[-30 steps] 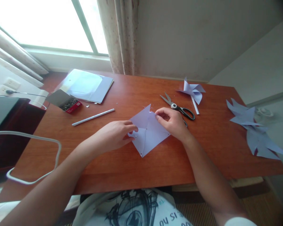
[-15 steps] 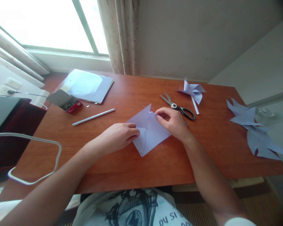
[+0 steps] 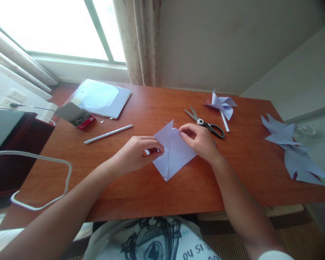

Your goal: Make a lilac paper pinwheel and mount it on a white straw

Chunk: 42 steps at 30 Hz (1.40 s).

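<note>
A pale lilac paper square (image 3: 176,157), cut along its diagonals, lies turned like a diamond in the middle of the wooden table (image 3: 162,195). My left hand (image 3: 137,153) pinches the paper's left flap and holds its tip close to the centre. My right hand (image 3: 199,141) pinches the paper's upper right edge near the top corner. Black-handled scissors (image 3: 206,122) lie just behind my right hand.
A finished paper pinwheel (image 3: 222,104) on a stick lies at the back right. Several cut lilac sheets (image 3: 295,151) sit at the right edge. A white rolled stick (image 3: 108,134), an open box of pins (image 3: 77,117) and a paper stack (image 3: 100,97) lie at the left.
My left hand has lifted the paper's left corner off the table and drawn it in toward the centre. My right hand has stayed on the upper edge.
</note>
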Each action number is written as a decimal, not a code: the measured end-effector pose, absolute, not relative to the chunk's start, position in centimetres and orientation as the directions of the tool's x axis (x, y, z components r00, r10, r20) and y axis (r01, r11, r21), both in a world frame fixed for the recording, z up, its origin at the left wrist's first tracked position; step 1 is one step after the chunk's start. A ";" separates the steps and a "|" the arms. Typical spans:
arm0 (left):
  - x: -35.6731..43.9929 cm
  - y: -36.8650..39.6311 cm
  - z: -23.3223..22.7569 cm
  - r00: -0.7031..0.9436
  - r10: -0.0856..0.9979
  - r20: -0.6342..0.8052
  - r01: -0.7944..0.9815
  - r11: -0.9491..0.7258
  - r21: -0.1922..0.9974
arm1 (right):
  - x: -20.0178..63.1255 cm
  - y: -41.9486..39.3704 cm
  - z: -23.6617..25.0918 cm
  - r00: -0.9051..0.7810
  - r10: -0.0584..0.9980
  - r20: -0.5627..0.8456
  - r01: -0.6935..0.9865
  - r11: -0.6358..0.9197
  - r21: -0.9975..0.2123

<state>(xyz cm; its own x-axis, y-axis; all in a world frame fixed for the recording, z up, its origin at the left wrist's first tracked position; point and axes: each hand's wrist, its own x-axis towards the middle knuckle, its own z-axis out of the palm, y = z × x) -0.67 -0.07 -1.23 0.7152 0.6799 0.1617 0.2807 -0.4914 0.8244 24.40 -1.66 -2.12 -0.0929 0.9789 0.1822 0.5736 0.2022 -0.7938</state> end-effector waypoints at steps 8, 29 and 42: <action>-0.4 0.1 -1.2 0.468 0.872 0.141 0.129 -0.225 0.966 | 24.4 -1.7 -2.0 -0.094 0.977 0.192 0.559 0.211 -0.802; -0.2 0.3 -1.5 0.303 0.951 0.054 -0.011 -0.053 0.999 | 24.3 -1.8 -1.8 -0.094 0.979 0.178 0.577 0.200 -0.792; -0.7 0.7 -1.4 0.248 0.967 0.053 0.071 -0.073 0.995 | 24.4 -1.8 -1.9 -0.071 0.980 0.186 0.547 0.194 -0.814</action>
